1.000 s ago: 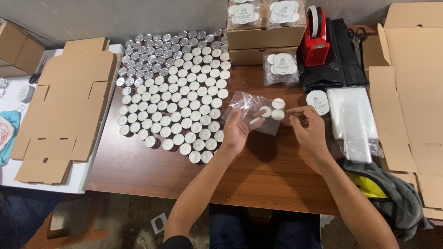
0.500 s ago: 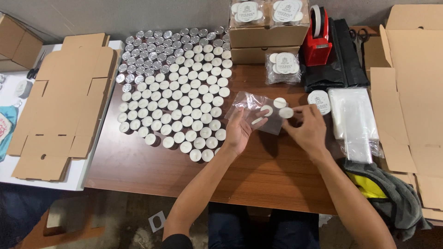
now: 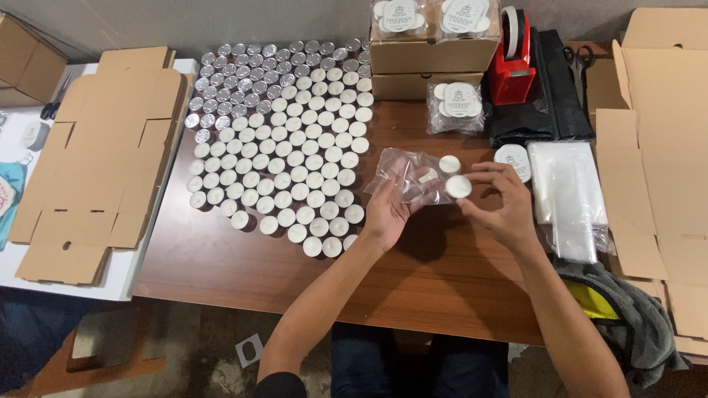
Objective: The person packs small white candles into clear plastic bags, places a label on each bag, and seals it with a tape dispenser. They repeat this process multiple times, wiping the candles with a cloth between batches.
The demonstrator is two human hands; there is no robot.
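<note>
left hand (image 3: 387,210): centre of the frame, clenched on a clear plastic bag (image 3: 409,177) with candles inside
right hand (image 3: 498,199): just right of the bag, fingers pinching a white candle (image 3: 458,186) at the bag's mouth
candles (image 3: 287,155): packed rows, upper middle of the table (image 3: 221,258)
flat boxes (image 3: 96,155): left side

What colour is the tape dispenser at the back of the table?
The tape dispenser is red, holding a roll with a dark edge. The head view shows it clearly.
</note>
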